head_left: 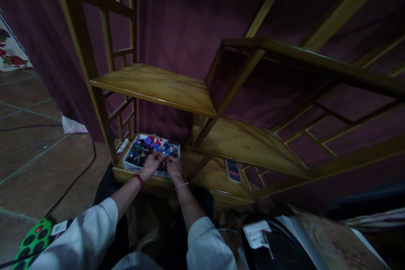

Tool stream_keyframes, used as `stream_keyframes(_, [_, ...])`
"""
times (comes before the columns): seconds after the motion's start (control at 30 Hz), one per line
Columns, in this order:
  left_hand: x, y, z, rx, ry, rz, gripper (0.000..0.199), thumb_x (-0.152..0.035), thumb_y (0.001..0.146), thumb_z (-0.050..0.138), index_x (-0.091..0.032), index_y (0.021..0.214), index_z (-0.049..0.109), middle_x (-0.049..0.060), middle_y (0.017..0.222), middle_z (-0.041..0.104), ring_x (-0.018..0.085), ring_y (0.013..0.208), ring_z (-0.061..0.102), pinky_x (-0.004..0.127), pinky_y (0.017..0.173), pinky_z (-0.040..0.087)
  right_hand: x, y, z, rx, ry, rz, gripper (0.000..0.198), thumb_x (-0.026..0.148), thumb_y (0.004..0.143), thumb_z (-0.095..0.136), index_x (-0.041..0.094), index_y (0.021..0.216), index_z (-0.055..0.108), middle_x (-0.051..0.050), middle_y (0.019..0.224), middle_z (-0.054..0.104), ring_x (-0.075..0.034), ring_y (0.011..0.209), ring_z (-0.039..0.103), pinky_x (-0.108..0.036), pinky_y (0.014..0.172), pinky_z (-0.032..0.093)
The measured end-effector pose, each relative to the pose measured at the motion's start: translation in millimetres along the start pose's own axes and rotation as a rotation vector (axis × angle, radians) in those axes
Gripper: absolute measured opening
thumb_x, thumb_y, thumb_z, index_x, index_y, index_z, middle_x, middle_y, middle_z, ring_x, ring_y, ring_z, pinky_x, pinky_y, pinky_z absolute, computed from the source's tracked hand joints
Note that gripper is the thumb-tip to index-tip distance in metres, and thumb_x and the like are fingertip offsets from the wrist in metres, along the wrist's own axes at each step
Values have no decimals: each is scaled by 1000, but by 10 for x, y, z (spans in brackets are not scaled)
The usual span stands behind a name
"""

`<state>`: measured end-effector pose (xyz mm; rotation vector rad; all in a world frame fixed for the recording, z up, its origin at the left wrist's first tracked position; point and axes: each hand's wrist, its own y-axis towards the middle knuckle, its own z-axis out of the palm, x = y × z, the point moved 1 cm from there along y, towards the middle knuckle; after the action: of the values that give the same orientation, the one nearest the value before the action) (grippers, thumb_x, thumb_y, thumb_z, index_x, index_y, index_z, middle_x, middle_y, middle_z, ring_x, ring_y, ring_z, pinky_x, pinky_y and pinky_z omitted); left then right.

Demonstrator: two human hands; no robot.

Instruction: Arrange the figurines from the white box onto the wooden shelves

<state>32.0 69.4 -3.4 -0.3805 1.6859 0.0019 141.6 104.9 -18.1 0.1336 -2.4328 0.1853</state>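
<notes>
A shallow white box (129, 166) stands on the lowest wooden shelf (218, 175). Inside lies a jumble of small colourful items (139, 151), dark, green, blue and red, too small to name. My left hand (152, 164), with a red bead bracelet at the wrist, reaches over the box with its fingers bent together. Close beside it on the right is my right hand (174, 165), with a pale bangle, its fingers also drawn in. The fingertips of both hands meet over the box's contents. What they pinch, if anything, cannot be made out.
Wooden shelf boards (158, 88) and slanted posts rise above the box. A blurred dark packet (233, 171) lies on the lowest shelf to the right. A green power strip (34, 240) and a black cable are on the tiled floor at left; a black seat-like object (284, 244) stands at lower right.
</notes>
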Motion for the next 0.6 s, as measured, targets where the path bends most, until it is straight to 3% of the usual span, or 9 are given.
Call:
stream_keyframes(0.2, [114, 89, -24, -85, 303, 36, 16, -20, 68, 54, -15, 80, 65, 4, 72, 66, 17, 75, 59, 24, 68, 43, 12, -29, 49, 2, -92, -23, 22, 29, 81, 47, 25, 89, 68, -2, 94, 68, -13, 85, 61, -19, 72, 41])
stream_keyframes(0.43, [198, 119, -20, -95, 256, 72, 18, -20, 67, 51, -16, 78, 65, 1, 65, 65, 16, 69, 58, 22, 64, 42, 30, -38, 47, 33, -89, 8, 19, 31, 80, 50, 24, 86, 66, -3, 92, 69, -15, 86, 62, -21, 72, 42])
stream_keyframes(0.6, [208, 123, -6, -99, 222, 61, 18, -17, 64, 53, -16, 77, 65, 2, 64, 65, 17, 67, 58, 24, 65, 42, 31, -61, 29, -10, -25, 38, 24, 26, 78, 52, 20, 100, 59, -6, 92, 68, -15, 86, 62, -22, 75, 42])
